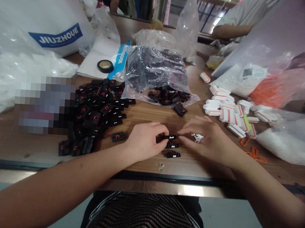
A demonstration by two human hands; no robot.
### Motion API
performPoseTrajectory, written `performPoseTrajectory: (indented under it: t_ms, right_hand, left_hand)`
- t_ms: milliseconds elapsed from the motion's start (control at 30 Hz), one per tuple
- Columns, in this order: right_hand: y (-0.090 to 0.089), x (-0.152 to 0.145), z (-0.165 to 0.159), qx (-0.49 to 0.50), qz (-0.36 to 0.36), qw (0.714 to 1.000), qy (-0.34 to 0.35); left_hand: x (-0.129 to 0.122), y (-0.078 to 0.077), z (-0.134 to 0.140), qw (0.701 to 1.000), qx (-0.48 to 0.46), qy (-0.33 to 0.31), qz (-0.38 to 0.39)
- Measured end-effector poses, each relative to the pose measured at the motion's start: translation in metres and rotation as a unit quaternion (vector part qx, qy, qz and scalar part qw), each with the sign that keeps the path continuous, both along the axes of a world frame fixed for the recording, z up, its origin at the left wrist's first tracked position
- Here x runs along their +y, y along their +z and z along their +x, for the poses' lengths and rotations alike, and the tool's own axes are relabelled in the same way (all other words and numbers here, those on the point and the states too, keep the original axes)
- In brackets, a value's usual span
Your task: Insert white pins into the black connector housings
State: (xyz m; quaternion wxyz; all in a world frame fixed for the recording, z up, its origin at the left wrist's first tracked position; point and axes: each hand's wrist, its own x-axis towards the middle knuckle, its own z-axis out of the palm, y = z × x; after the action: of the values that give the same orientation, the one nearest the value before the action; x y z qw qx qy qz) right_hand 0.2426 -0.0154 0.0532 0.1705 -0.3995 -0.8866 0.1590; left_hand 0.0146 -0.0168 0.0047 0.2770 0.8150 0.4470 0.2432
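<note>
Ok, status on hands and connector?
Left hand pinching black connector. Right hand at its right end, contact unclear. Close by: two more connectors, loose white bits.

A black, narrow connector (171,137) is being pinched at its left end; its near face is showing white spots slightly right of centre. A second connector (173,146) and a third connector (173,155) — both black, both bearing paired white dots — are lying just nearer the wearer in a column, long sides running crosswise. Small white pieces (197,137) are lying loosely heaped to the right — apart from all three.
</note>
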Motion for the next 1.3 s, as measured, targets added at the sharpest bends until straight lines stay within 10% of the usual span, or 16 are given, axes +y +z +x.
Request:
performPoseTrajectory:
  t_ms: [833, 1300]
  right_hand:
    - [-0.012, -0.004, -0.018, 0.020, -0.034, 0.999, -0.038]
    - [0.013, 0.000, -0.045, -0.213, 0.000, 0.977, 0.011]
  left_hand:
    - [0.000, 0.002, -0.001, 1.000, 0.004, -0.009, 0.005]
    - [0.001, 0.005, -0.001, 1.000, 0.013, -0.018, -0.006]
